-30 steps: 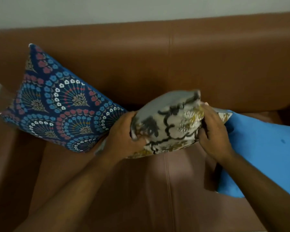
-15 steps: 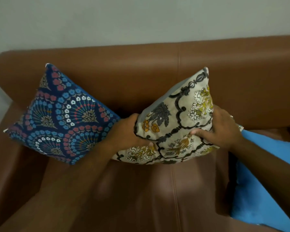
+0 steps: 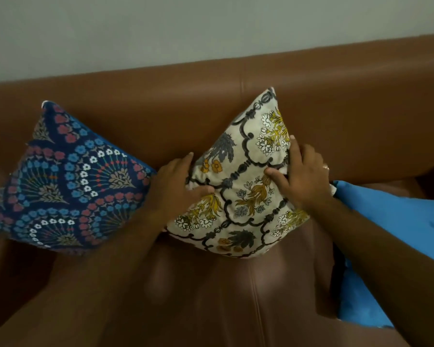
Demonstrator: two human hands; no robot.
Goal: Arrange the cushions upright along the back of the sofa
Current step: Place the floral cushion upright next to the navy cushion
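- The cream floral cushion (image 3: 246, 186) stood on one corner at the middle of the brown leather sofa (image 3: 361, 116), its top corner leaning against the backrest and its lowest corner resting on the seat.
- The left hand (image 3: 173, 189) gripped the cushion's left corner: the thumb lay across the printed front, and the fingers (image 3: 183, 159) wrapped round behind the edge, closed on the fabric.
- The right hand (image 3: 303, 176) clasped the right corner in the same way, thumb pressed onto the front face and the other fingers curled over the edge, pinching the cloth into a fold; a ring showed on one finger.
- A dark blue patterned cushion (image 3: 68, 184) leaned against the backrest at the left end, also tilted on a corner, its right tip just beside the left hand.
- A plain bright blue cushion (image 3: 391, 221) lay at the right side of the seat, partly hidden under the right forearm.
- A pale wall (image 3: 186, 28) rose behind the sofa.
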